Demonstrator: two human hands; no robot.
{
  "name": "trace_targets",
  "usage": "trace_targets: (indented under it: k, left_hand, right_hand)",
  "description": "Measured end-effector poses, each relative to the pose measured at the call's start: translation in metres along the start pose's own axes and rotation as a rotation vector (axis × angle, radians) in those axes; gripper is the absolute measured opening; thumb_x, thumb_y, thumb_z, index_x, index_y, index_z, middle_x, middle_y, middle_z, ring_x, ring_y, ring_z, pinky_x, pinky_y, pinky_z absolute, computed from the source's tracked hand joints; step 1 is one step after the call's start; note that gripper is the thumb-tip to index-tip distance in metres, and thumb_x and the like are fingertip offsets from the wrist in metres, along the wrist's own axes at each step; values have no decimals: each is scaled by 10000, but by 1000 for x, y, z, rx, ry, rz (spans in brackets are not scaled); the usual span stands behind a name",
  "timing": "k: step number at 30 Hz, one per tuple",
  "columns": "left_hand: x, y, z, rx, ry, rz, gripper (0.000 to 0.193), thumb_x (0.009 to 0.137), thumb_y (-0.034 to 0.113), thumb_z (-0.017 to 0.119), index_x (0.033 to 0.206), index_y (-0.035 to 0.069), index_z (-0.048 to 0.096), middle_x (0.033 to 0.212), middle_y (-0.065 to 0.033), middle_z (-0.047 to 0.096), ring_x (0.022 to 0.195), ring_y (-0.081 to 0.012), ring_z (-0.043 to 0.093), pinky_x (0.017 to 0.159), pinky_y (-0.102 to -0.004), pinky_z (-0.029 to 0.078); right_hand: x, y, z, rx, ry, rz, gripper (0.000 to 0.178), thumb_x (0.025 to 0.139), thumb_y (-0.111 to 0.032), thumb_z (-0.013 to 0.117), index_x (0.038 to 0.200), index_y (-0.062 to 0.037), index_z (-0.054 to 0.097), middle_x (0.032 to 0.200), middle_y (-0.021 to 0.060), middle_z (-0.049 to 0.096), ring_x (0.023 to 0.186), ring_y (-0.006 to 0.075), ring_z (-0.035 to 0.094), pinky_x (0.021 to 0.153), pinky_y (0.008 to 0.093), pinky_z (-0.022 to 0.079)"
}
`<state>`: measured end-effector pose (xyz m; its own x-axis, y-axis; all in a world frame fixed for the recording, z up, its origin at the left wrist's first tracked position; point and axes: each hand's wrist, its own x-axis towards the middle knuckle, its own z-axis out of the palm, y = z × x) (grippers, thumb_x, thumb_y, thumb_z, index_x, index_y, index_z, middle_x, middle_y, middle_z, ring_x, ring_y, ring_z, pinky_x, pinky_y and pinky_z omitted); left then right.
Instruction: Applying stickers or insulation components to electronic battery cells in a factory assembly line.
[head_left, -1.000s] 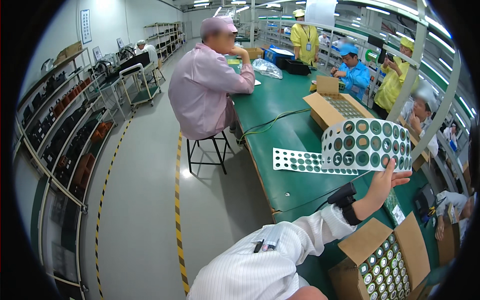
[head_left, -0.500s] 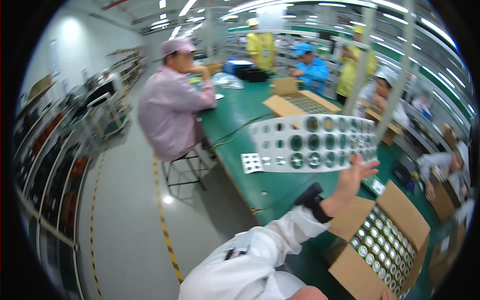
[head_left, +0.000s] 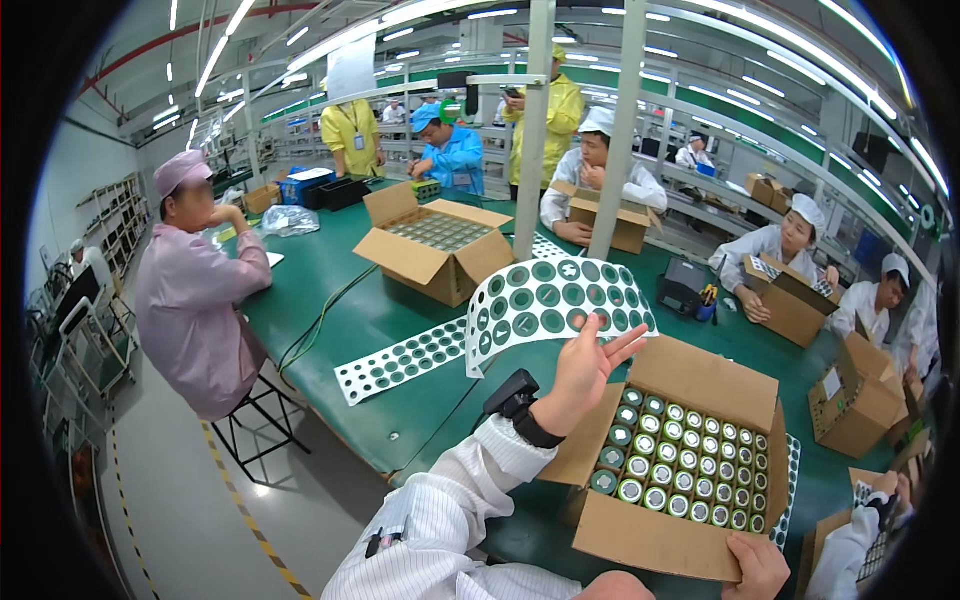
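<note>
In the head view, we have turned rightward, bringing the open carton (head_left: 650, 538) of round-topped cylinders (head_left: 684, 481) squarely before us. Our left hand (head_left: 580, 372) pinches the curled sticker sheet (head_left: 548, 295) at its lower edge, other fingers spread, above the tabletop (head_left: 440, 400) just beyond the carton. Our right hand (head_left: 757, 565) touches the near flap; we cannot tell whether it grips. Sheet and cylinders now sit close together.

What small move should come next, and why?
Probably bring the right hand off the box flap to the ring sheet: the left hand holds that sheet up, and most cells show pale tops, while the leftmost column has dark green ones.
</note>
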<state>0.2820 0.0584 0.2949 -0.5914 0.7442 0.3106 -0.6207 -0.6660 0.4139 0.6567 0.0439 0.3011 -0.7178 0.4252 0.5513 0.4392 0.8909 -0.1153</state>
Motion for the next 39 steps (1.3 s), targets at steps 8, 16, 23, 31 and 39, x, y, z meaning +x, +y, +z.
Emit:
trace_targets:
  k: [8, 16, 23, 31, 39]
  left_hand:
    - [19, -26, -11, -33, 22, -114, 84, 993, 173, 286, 967, 116, 342, 1138, -78, 477, 1110, -443, 503, 925, -458, 489]
    - [25, -46, -16, -33, -30, -170, 65, 991, 163, 307, 992, 133, 364, 1132, -51, 482, 1133, -443, 487, 950, -465, 462]
    - [27, -74, -6, 73, -90, -148, 107, 990, 203, 338, 969, 109, 385, 1012, -32, 500, 1122, -433, 503, 952, -486, 450]
    - [28, -67, -14, 189, -88, -74, 266, 984, 258, 360, 1151, 51, 356, 1191, -118, 481, 1121, -433, 504, 926, -461, 468]
    - [21, -60, -23, 253, -94, -59, 282, 982, 226, 363, 1185, 31, 341, 1278, -179, 430, 1153, -416, 479, 942, -410, 475]
  right_hand:
    - [26, 11, -17, 7, -232, -13, 490, 549, 49, 573, 1019, -76, 633, 911, 106, 630, 828, 279, 600, 713, 334, 489]
    - [64, -9, -37, 48, -267, 52, 466, 561, 47, 568, 1009, -63, 633, 888, 107, 639, 802, 270, 612, 689, 320, 495]
    - [38, 10, -26, 11, -260, 58, 337, 607, -71, 642, 944, -59, 650, 891, 115, 648, 786, 273, 626, 687, 337, 506]
    - [27, 18, -10, -67, -64, 57, 289, 634, -65, 603, 911, -97, 677, 876, 16, 674, 747, 170, 651, 620, 278, 516]
    - [10, 24, 3, -33, -27, 87, 292, 675, -78, 582, 952, -124, 662, 949, -10, 665, 783, 142, 646, 634, 246, 507]
